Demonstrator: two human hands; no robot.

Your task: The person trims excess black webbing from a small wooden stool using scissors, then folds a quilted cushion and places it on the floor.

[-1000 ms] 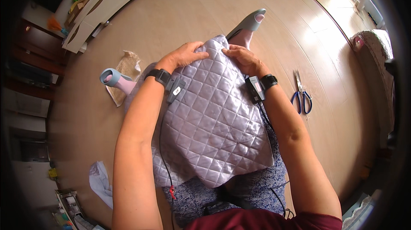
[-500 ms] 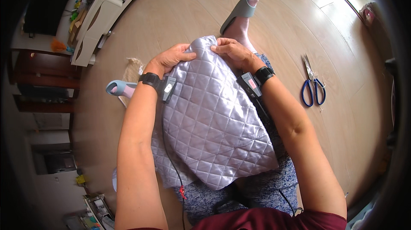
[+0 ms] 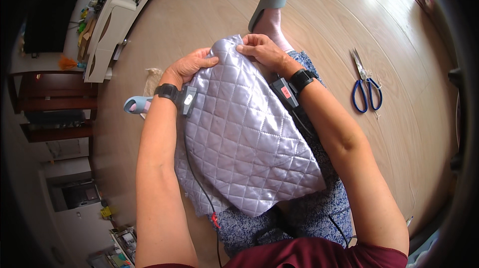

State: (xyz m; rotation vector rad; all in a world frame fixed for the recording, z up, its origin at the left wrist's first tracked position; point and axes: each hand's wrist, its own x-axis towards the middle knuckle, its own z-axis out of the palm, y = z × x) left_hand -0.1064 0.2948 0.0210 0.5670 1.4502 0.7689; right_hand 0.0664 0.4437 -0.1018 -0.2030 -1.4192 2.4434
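Note:
A shiny pale-lilac quilted cloth [image 3: 244, 133] with diamond stitching drapes over my lap and legs. At its far left edge my left hand [image 3: 192, 64] pinches the fabric, thumb on top and fingers hidden behind. My right hand [image 3: 262, 50] grips the far right corner between thumb and bent fingers. The cloth's top end curves up between the two hands. Off to the right, apart from both hands, a pair of scissors [image 3: 365, 86] with dark blue handles lies on the floor, with pale thread scraps around its pivot.
The floor [image 3: 409, 88] is pale wood. My slippered feet [image 3: 272, 6] stretch out ahead and to the left. A beige cloth piece [image 3: 152, 81] lies by the left foot. A white cabinet [image 3: 112, 33] with cluttered shelves stands at the far left. A cable [image 3: 197, 178] runs from my left wrist device.
Both hands, still holding the quilted cloth, have shifted slightly left and farther away in view. The whole scene has moved a little as well. The grip looks the same.

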